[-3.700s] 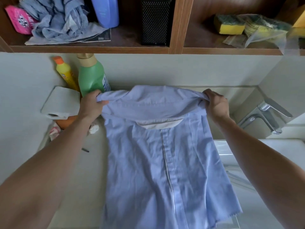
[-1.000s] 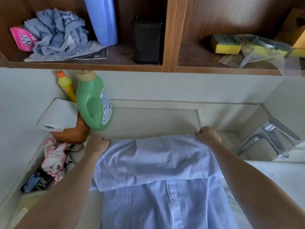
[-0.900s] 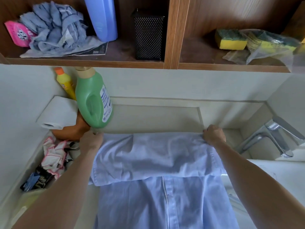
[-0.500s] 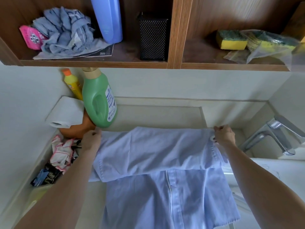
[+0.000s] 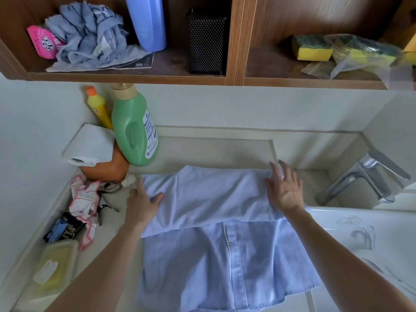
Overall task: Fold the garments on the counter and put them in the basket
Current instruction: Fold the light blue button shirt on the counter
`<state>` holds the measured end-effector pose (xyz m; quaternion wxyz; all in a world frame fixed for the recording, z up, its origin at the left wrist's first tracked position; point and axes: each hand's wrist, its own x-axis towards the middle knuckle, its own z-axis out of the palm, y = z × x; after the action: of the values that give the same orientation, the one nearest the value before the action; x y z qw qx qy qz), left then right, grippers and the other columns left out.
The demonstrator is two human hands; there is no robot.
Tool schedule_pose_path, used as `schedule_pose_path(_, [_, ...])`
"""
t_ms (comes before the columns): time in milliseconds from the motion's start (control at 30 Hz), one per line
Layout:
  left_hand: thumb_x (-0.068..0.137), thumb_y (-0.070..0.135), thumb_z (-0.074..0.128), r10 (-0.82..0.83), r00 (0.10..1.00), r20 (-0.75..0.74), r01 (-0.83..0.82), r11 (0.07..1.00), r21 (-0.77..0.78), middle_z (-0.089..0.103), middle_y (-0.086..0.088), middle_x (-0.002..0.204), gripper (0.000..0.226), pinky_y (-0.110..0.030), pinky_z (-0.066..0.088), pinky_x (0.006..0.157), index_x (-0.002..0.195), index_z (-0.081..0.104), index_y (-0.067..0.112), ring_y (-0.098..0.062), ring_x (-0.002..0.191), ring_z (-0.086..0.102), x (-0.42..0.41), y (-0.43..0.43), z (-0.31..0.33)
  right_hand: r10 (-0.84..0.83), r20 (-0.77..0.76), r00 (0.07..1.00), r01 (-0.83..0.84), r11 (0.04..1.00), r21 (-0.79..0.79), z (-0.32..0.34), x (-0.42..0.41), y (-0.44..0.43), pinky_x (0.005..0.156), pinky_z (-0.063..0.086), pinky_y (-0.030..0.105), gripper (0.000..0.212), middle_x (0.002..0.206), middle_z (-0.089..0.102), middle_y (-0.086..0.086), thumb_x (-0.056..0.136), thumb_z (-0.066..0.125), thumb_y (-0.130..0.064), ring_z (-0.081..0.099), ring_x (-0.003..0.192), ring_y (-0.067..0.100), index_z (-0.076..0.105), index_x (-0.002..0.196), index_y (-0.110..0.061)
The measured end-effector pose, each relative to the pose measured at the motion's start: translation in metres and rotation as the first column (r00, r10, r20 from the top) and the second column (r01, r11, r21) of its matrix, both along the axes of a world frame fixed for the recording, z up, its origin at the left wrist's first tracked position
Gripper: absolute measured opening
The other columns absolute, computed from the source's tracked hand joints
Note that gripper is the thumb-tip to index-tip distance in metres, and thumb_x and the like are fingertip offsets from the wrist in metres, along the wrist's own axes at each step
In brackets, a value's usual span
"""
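A light blue button shirt lies on the pale counter, its top part folded down over the body as a wide flap. My left hand rests flat on the flap's left end, fingers straight and thumb spread onto the cloth. My right hand hovers with spread fingers at the flap's right end, slightly blurred; whether it touches the cloth I cannot tell. The shirt's hem hangs toward the near edge. No basket is in view.
A green detergent bottle, a yellow bottle, a paper roll and small clutter crowd the counter's left. A chrome tap and white sink lie right. Wooden shelves hang overhead.
The shirt was lowered from the air onto the counter with its top folded over. Both hands have let go of the fold's corners and opened flat.
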<state>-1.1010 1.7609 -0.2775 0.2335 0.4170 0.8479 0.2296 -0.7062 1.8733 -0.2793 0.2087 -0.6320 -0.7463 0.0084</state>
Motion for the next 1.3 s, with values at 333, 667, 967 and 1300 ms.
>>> schedule_pose_path(333, [0.106,0.039,0.024,-0.096,0.927,-0.361,0.086,0.995,-0.042,0.064,-0.016,0.124,0.048,-0.047,0.049,0.089,0.14,0.05,0.017,-0.039,0.112,0.06,-0.019,0.026,-0.015,0.046,0.149,0.988,0.01,0.934,-0.356,-0.028,-0.001,0.0,0.119,0.02,0.045,0.068,0.164,0.014,-0.01,0.094,0.007,-0.065,0.014,0.15,0.013,0.02,0.155,-0.037])
schedule_pose_path(667, [0.063,0.045,0.09,-0.66,0.751,-0.033,0.617,0.719,-0.32,0.033,0.0,0.154,0.112,-0.037,0.03,0.115,0.153,0.029,0.021,-0.024,0.141,0.034,-0.049,0.078,0.023,0.4,0.274,0.875,-0.158,0.77,-0.618,0.031,0.004,0.096,0.115,0.028,0.042,0.082,0.153,0.031,0.0,0.072,0.072,-0.067,0.029,0.143,0.025,0.042,0.142,-0.038])
schedule_pose_path(967, [0.083,0.025,0.081,-0.492,0.812,-0.314,0.523,0.852,0.018,0.06,-0.005,0.08,0.031,-0.031,0.031,0.062,0.092,0.065,0.0,-0.028,0.079,0.059,-0.049,0.096,0.054,0.233,0.119,0.965,-0.179,0.92,-0.349,0.059,0.016,0.093,0.071,0.042,0.033,0.025,0.095,0.061,0.013,0.08,0.079,-0.032,0.062,0.095,0.034,0.066,0.087,-0.012])
schedule_pose_path(1300, [0.064,-0.015,0.065,-0.47,0.776,-0.422,0.599,0.758,0.259,0.059,0.001,0.093,0.029,-0.034,0.046,0.063,0.082,0.068,0.007,-0.021,0.075,0.058,-0.047,0.039,0.076,0.215,0.043,0.976,-0.216,0.976,0.012,0.085,0.06,0.04,0.062,0.052,0.038,0.033,0.093,0.063,0.007,0.067,0.063,0.006,0.062,0.085,0.035,0.065,0.094,-0.013])
